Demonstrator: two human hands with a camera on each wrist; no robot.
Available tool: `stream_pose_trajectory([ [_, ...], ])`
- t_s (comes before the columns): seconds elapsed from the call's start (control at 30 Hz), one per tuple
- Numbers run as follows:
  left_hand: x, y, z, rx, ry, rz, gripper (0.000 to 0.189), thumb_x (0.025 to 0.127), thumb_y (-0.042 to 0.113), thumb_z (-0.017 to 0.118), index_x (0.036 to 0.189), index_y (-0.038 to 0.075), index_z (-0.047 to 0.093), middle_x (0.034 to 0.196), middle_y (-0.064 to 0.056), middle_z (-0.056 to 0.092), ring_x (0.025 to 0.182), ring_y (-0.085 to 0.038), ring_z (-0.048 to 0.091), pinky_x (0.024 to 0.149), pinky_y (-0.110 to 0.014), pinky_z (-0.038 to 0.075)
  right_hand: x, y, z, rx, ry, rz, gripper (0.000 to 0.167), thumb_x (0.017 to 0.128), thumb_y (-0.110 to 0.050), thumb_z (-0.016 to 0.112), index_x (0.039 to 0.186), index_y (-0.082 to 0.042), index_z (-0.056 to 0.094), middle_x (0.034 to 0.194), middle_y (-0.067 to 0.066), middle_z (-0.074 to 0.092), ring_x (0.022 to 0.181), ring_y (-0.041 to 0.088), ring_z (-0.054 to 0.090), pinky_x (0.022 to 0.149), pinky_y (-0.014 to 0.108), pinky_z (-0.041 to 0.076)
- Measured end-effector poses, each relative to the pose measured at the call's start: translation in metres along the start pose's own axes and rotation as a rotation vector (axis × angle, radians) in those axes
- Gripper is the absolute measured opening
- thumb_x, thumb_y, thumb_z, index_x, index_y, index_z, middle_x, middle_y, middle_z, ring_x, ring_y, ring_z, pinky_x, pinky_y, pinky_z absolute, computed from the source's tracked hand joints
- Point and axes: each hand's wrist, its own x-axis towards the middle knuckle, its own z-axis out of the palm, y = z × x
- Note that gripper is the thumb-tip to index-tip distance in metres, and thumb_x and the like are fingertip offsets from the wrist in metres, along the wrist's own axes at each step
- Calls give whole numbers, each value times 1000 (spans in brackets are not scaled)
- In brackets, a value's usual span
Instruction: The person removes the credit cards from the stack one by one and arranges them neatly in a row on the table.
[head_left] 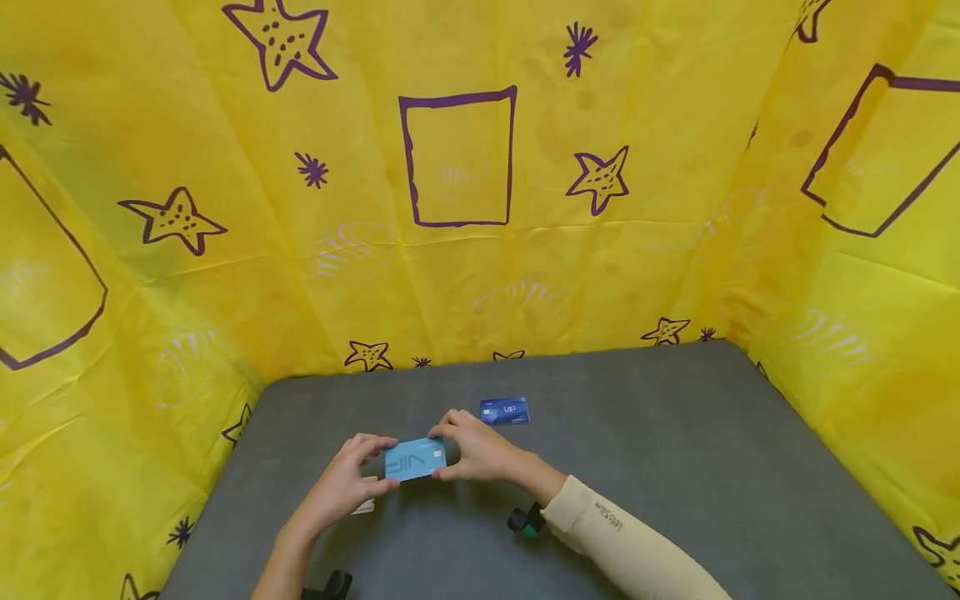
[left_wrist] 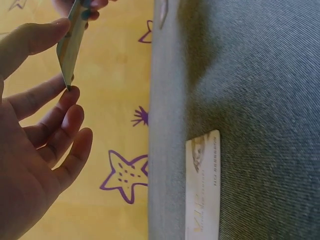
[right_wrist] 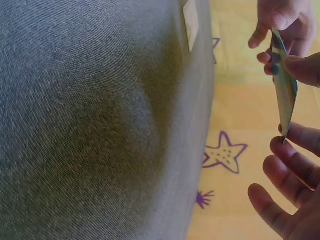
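Observation:
A light blue VIP card (head_left: 415,460) is held up above the grey table between both hands. My left hand (head_left: 347,479) pinches its left end between thumb and fingers. At the right end, my right hand (head_left: 480,448) grips the card by its edges in the same way. Both wrist views show the card (left_wrist: 73,42) nearly edge-on. Below the left hand, a white card (left_wrist: 202,185) lies on the table, partly covered by that hand in the head view. Just beyond the right hand lies a dark blue VIP card (head_left: 505,410).
The grey table (head_left: 637,467) is enclosed at the back and sides by a yellow cloth (head_left: 457,292) with purple starfish drawings. Black wrist devices sit at both wrists, the right one (head_left: 525,521) beside a cream sleeve (head_left: 622,533).

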Motion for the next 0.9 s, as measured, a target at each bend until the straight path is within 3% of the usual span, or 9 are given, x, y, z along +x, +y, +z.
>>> stream_pose_trajectory([
  [0.53, -1, -24, 9, 9, -58, -81, 52, 71, 19, 86, 118, 11, 66, 111, -5, 58, 107, -28, 57, 90, -46, 49, 9, 2, 28, -98, -59, 19, 52, 81, -43, 76, 123, -15, 64, 107, -4, 56, 92, 7, 45, 77, 17, 39],
  [0.9, 0, -33, 12, 109, -66, -67, 51, 71, 21, 86, 117, 12, 67, 110, -2, 60, 108, -23, 51, 89, -40, 44, 15, -2, 39, -155, -73, 41, 51, 81, -45, 75, 121, -16, 65, 104, -6, 55, 91, 7, 46, 79, 19, 41],
])
